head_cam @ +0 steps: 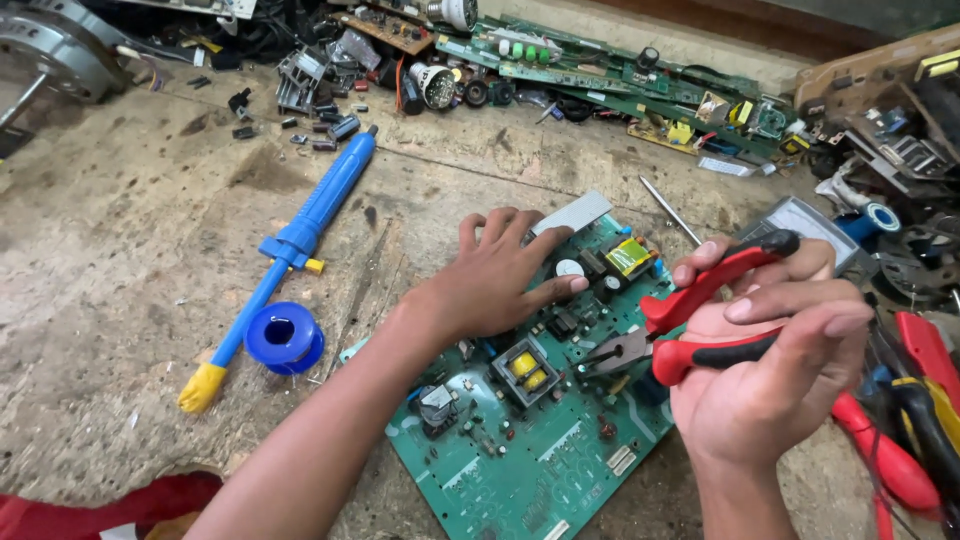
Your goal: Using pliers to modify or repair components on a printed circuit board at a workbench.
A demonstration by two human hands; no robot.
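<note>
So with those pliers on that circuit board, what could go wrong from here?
1. The pliers tips sit among crowded parts by the yellow transformer; a slip might damage neighbouring parts.
2. The left hand presses bare on the green circuit board close to the tips, so it could get nicked.
3. The board overlies a rough floor and might shift.

I see worn, stained wooden surface (120, 260). Blue desoldering pump (300, 235) with yellow tip lies diagonally at left; blue solder spool (285, 338) touching its lower shaft. Heap of green circuit boards (600, 75) and loose black parts along far edge. Thin metal rod (668, 208) near centre. Red-handled tools (915, 420) at right edge. Red cloth (90, 505) bottom left.
</note>
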